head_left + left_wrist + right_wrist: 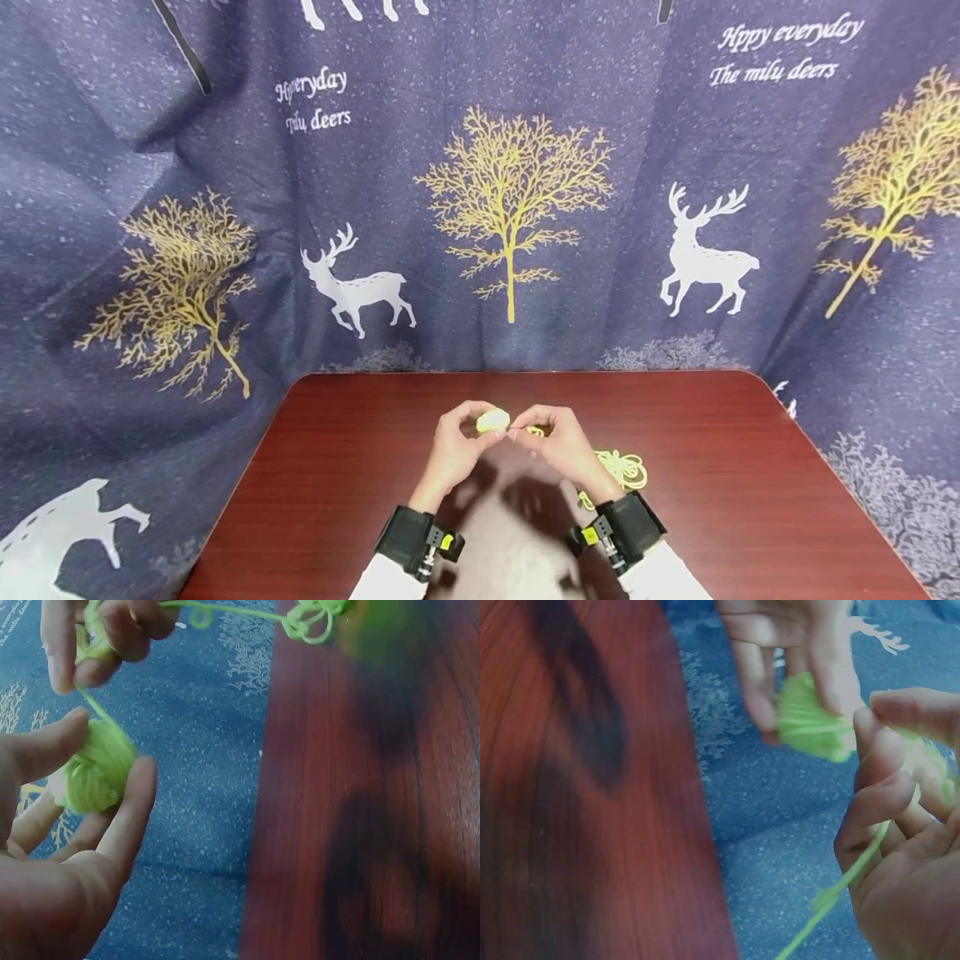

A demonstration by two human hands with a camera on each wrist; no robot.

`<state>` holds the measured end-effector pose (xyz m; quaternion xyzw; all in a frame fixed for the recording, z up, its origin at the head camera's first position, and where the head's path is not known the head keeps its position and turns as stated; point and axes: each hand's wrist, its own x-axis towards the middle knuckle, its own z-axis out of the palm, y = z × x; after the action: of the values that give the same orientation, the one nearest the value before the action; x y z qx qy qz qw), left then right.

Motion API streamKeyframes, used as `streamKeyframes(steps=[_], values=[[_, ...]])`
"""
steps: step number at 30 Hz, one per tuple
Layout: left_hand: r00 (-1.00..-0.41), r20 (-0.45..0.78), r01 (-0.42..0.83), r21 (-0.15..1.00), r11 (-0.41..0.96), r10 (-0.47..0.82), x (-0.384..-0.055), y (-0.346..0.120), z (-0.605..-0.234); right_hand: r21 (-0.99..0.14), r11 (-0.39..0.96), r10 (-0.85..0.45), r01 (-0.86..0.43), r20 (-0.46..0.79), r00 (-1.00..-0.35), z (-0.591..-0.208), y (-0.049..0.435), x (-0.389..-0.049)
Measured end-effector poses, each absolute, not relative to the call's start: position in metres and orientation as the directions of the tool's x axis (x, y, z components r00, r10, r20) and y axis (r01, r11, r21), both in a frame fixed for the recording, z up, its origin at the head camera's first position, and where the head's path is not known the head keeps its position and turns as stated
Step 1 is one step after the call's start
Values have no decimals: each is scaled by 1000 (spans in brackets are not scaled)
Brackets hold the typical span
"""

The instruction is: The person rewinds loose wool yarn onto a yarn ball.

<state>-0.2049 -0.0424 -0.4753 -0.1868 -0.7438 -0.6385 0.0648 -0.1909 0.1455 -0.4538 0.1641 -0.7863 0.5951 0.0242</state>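
Observation:
A small ball of yellow-green yarn (pixel 97 769) is held between the thumb and fingers of my left hand (pixel 452 450). From the ball a short strand runs to my right hand (pixel 561 446), whose thumb and forefinger pinch it close beside the ball. In the right wrist view more of the yarn strand (pixel 840 889) passes through the curled fingers of that hand and trails down. Both hands are raised above the table, their fingertips nearly meeting. A loose tangle of the same yarn (pixel 622 468) lies on the table by my right wrist, partly hidden by the forearm.
The reddish-brown wooden table (pixel 337 467) has rounded far corners. Behind it hangs a dark blue curtain (pixel 480 67) printed with white deer and golden trees. Shadows of both hands fall on the tabletop.

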Motion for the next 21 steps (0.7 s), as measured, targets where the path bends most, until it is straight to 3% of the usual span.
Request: streamKeyframes(steps=[6,12,21], values=[[-906,302,391,865,314,296,-202,-49,-475,-986,1,-89,-164,164,-982,-452,157,-196],[-872,233,430,786,445,430,-199,-53,-477,-969,-203,-18,-139,146,-989,-446,164,-199],[-795,93,394,830,395,599,-195,-61,-472,-916,-370,31,-158,158,-987,-441,181,-209]])
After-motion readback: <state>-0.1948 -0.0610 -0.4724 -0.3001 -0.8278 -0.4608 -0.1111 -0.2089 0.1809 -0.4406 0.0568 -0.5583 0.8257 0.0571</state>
